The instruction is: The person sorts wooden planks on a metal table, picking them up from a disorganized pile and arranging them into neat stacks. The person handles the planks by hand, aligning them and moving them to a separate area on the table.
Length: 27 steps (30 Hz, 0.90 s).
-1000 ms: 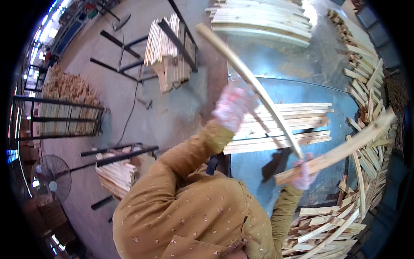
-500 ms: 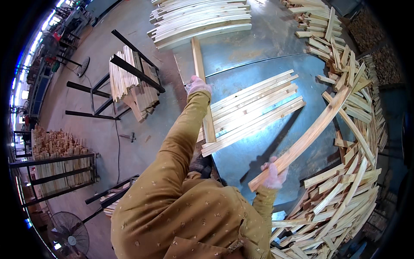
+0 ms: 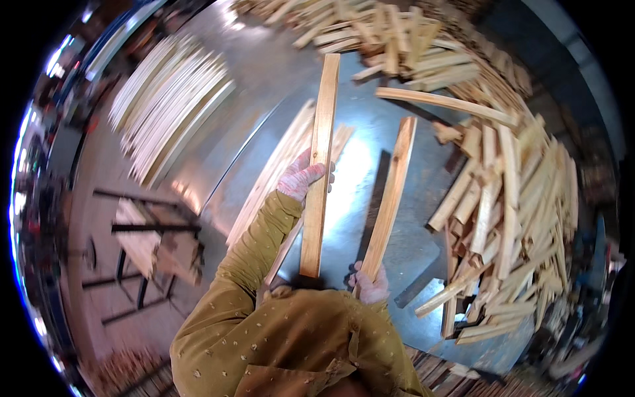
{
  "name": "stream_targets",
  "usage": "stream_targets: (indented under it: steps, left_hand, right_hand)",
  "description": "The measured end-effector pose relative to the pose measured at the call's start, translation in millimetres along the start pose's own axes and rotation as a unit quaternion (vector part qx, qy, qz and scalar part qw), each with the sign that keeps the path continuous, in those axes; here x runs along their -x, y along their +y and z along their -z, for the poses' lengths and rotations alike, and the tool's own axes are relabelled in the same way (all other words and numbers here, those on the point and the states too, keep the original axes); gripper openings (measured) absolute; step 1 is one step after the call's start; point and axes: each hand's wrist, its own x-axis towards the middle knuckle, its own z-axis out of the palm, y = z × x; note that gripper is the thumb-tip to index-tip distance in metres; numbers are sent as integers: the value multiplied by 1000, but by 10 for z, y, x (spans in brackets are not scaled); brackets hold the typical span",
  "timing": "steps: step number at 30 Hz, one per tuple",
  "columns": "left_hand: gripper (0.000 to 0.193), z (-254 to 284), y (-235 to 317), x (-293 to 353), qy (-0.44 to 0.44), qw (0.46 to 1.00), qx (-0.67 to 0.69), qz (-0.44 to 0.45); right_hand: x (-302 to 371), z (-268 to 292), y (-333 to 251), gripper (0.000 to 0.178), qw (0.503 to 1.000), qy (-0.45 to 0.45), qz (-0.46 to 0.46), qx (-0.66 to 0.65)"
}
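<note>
My left hand [image 3: 305,176], in a pale, stained glove, grips a long wooden strip [image 3: 322,126] around its middle, fingers wrapped past its edge. The strip stands out lengthwise in front of me, over the metal table. Lower and to the right, my right hand [image 3: 372,284], gloved alike, closes on the near end of a second wooden strip [image 3: 393,192], which points away from me. Behind my left hand lie several wooden strips [image 3: 274,169] side by side on the table, partly hidden by my arm and the held strip.
A heap of loose strips [image 3: 503,198] covers the table's right side and curves round the far edge. One strip [image 3: 443,102] juts from it. A neat stack of strips [image 3: 173,99] sits far left. Left of the table stands a black metal frame [image 3: 155,228] holding more wood.
My view has turned to the right. My left hand has brought its strip inward, closer to the right one. Both hands still hold their strips.
</note>
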Motion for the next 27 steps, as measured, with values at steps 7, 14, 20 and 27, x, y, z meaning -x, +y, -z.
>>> stream_targets:
  steps: [7, 14, 20, 27]
  left_hand:
    - [39, -917, -775, -613, -80, 993, -37, 82]
    - [43, -1129, -1969, -254, 44, 988, -147, 33]
    - [27, -1452, -1733, 81, -16, 989, -137, 51]
    - [50, -1562, -2082, 305, -33, 999, -31, -4]
  right_hand:
    - [7, 314, -479, 18, 993, 65, 9, -100]
    - [-577, 733, -292, 33, 982, -81, 83, -152]
    - [-96, 554, -634, 53, 976, -96, 196, 0]
    - [298, 796, -532, 48, 979, -99, 174, 32]
